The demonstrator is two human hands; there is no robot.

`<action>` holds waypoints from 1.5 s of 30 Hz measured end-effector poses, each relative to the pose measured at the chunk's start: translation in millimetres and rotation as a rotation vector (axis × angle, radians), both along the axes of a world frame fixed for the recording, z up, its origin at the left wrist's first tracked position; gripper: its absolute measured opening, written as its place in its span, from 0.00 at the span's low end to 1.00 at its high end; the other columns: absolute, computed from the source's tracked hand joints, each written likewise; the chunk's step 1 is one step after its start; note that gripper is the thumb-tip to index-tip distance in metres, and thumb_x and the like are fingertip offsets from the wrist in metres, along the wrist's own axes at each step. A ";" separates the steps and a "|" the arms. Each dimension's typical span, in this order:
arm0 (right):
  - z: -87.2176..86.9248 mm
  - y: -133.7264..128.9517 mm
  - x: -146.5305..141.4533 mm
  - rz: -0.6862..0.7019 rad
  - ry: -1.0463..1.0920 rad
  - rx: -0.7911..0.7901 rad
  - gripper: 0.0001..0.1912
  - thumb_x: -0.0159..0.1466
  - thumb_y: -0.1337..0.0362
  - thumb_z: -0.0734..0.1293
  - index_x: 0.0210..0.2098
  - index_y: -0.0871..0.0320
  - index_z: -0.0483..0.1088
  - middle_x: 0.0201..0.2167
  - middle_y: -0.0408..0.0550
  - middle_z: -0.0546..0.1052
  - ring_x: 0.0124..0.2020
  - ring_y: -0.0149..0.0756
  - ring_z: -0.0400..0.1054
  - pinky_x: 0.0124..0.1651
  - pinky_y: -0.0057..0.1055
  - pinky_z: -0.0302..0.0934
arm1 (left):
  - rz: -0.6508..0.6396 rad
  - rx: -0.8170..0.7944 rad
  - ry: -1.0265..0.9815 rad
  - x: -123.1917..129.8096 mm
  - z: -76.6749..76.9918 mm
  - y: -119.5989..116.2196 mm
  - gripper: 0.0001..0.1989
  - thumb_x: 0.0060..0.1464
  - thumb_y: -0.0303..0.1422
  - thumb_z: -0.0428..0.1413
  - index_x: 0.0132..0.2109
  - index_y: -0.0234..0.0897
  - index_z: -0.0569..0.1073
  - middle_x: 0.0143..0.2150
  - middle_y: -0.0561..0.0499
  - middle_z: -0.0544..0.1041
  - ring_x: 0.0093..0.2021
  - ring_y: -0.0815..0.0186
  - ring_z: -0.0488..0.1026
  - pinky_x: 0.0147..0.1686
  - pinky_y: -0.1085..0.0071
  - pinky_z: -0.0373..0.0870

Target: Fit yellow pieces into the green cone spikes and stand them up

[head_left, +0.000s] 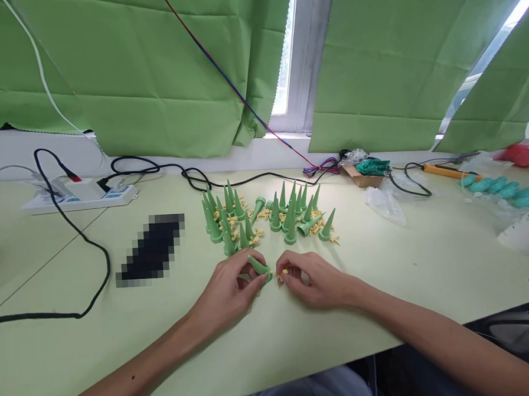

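Note:
My left hand (238,278) is closed on a green cone (260,267), its pointed tip toward the upper left and its wide base toward my other hand. Pinched in the fingertips of my right hand (310,278) is a small yellow fitting (284,273), partly covered by the fingers. The two pieces are close together at the cone's base; I cannot tell whether they touch. Just beyond my hands stand several more green cones (289,226), most upright and a few tipped over. Small yellow fittings (262,215) lie scattered among them.
On the left are a white power strip (114,197), a black cable (99,254) and a pixelated dark object (152,250). At the back right sit a small cardboard box (364,177) and a clear plastic bag (384,206). Teal pieces (503,188) lie farther right.

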State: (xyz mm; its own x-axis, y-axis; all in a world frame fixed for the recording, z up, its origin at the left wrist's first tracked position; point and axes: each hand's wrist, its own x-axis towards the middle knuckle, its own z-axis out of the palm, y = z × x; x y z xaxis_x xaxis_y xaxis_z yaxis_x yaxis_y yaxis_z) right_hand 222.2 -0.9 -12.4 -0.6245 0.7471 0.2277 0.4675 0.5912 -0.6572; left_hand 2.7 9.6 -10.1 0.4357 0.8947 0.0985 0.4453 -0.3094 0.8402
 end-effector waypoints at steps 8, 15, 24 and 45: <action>1.0 0.9 -1.5 0.032 0.054 -0.046 0.06 0.69 0.70 0.58 0.46 0.57 0.61 0.34 0.44 0.77 0.25 0.29 0.61 0.30 0.26 0.55 | -0.057 0.024 -0.034 -1.3 -4.8 -0.1 0.08 0.61 0.36 0.53 0.42 0.37 0.72 0.39 0.49 0.73 0.25 0.71 0.70 0.23 0.74 0.68; -3.0 2.6 -0.6 0.036 0.070 -0.048 0.05 0.71 0.68 0.58 0.46 0.56 0.60 0.34 0.45 0.77 0.27 0.31 0.65 0.32 0.27 0.55 | -0.090 -0.033 -0.087 -1.2 -5.0 -0.1 0.08 0.62 0.36 0.53 0.41 0.36 0.72 0.40 0.49 0.72 0.22 0.73 0.68 0.23 0.74 0.69; -4.0 4.5 -1.2 0.031 0.063 -0.055 0.05 0.71 0.68 0.58 0.46 0.56 0.57 0.33 0.45 0.77 0.29 0.32 0.66 0.35 0.28 0.56 | -0.117 -0.055 -0.073 -1.2 -6.4 1.2 0.07 0.62 0.35 0.54 0.43 0.37 0.73 0.43 0.50 0.69 0.22 0.76 0.67 0.22 0.75 0.67; -7.4 5.3 -2.7 -0.082 -0.003 0.025 0.06 0.72 0.65 0.59 0.44 0.57 0.67 0.27 0.41 0.73 0.27 0.31 0.63 0.33 0.27 0.54 | -0.131 0.138 0.088 -5.4 -5.3 0.5 0.09 0.62 0.35 0.55 0.36 0.37 0.76 0.41 0.50 0.73 0.30 0.70 0.68 0.27 0.74 0.62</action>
State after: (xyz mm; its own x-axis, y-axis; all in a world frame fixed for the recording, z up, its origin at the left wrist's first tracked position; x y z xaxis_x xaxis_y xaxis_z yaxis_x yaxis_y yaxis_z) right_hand 219.5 4.4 -19.8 -0.5617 0.7902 0.2451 0.5170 0.5666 -0.6416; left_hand -2.7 10.1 -15.5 0.5597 0.8106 0.1725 0.4635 -0.4788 0.7456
